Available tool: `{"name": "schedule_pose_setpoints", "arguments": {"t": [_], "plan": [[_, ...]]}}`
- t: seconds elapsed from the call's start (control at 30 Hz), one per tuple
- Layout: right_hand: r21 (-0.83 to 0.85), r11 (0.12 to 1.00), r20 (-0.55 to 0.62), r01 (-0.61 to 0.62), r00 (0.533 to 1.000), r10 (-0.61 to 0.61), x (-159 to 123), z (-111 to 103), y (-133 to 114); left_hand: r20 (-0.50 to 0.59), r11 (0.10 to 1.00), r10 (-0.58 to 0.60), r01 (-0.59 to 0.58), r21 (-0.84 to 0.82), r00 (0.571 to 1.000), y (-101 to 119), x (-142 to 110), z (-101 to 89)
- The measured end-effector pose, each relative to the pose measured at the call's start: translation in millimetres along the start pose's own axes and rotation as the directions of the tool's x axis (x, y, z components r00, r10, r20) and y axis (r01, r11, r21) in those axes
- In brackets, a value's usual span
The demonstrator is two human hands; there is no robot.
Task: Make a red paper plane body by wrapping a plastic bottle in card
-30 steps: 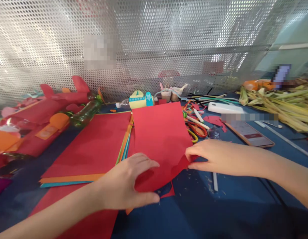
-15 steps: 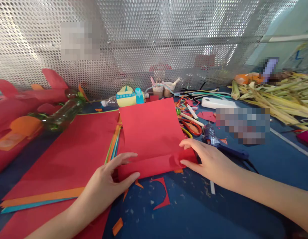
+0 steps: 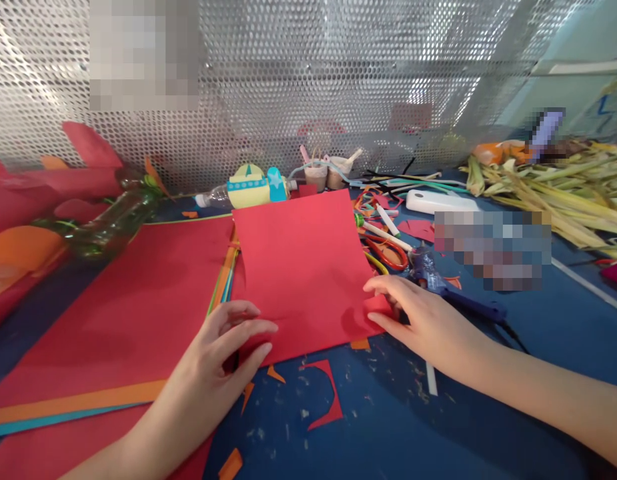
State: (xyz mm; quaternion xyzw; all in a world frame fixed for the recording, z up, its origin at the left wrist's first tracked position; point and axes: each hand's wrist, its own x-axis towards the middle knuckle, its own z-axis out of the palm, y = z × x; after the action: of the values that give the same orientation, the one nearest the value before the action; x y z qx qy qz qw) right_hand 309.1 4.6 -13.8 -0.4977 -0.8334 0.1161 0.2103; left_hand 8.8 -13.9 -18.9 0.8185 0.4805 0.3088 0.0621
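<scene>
I have a red sheet (image 3: 298, 260) in front of me, in the middle of the blue table (image 3: 388, 427), just right of a stack of coloured paper (image 3: 138, 287). My left hand (image 3: 213, 353) is at its near left corner, thumb and bent fingers lightly grasping the near edge. My right hand (image 3: 428, 320) has the near right corner between thumb and forefinger (how hard either one presses, I can't tell).

As far as I can judge, only a beginning is made: the near edge seems turned over in a low curl, clearest at the right end, while the broad far part lies open. I see no fastening on it, and its far edge is free.

The glue gun (image 3: 471, 303) lies to the right, apart from my fingers, and the orange-handled scissors (image 3: 401, 252) sit beyond the sheet's right side, both untouched. Nearer me is a curved red offcut (image 3: 332, 397); at the far side stands a yellow-and-blue wrapped bottle (image 3: 248, 193).
</scene>
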Motion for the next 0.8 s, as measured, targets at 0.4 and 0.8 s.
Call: {"name": "schedule_pose_setpoints", "arguments": {"t": [0.4,0.8], "plan": [[-0.038,0.998,-0.004,-0.047,0.999,0.046,3.5,-0.8,-3.3,0.053,0.992,0.110,-0.113,0.054,0.993,3.6,-8.5,0.9],[-0.074,0.996,0.007,-0.050,0.999,0.051,5.4,-0.9,-2.4,0.343,0.847,0.399,-0.485,0.218,0.850,0.8,-16.8,-9.5]]}}
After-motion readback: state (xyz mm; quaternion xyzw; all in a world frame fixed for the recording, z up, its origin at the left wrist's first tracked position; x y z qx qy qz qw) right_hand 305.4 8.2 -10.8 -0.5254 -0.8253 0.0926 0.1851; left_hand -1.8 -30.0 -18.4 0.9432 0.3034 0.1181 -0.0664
